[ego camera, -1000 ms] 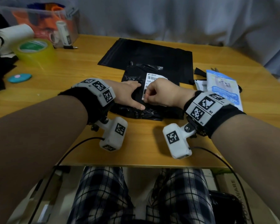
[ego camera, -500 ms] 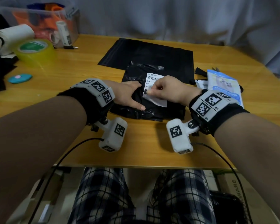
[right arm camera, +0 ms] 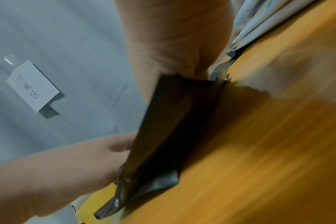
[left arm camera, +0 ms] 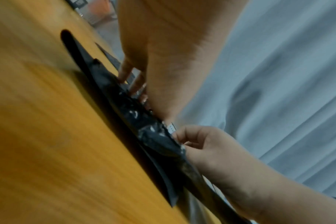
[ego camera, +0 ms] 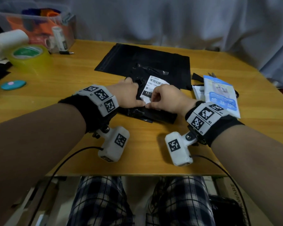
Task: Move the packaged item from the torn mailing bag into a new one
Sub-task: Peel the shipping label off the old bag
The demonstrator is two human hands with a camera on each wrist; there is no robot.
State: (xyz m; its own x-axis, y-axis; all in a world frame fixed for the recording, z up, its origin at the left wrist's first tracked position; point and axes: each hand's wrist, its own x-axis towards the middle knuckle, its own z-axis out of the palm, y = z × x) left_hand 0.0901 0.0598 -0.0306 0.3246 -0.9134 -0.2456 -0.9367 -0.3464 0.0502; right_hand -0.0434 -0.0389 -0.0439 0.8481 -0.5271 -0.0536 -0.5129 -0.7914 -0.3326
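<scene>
Torn mailing bag point(ego camera: 147, 111), black and crumpled, lies on the table point(ego camera: 69, 88) right under our hands, its long axis running roughly from 6 to 12 o'clock, with its far end overlapping the flat new mailing bag point(ego camera: 153, 59) that sits further off at 12 o'clock. The packaged item point(ego camera: 219, 93), a light blue pack, already lies out on the table at about 3 o'clock from the torn bag, just beside it and nearest our right hand.

Our left hand point(ego camera: 129, 93) lies flat with straight fingers on the left part of the torn bag, pressing it down. Our right hand point(ego camera: 163, 98) pinches the near edge of the white shipping label point(ego camera: 157, 85) between thumb and fingertips; the left wrist view shows the same pinch at the bag's edge. We judge the step in hand to be peeling this label off, pulling toward 6 o'clock while the left hand anchors the bag.

Against half a second ago, our right hand has drawn back toward us and more of the label's barcode end shows beyond it; our left hand has kept its place, and the blue pack has not shifted.
</scene>
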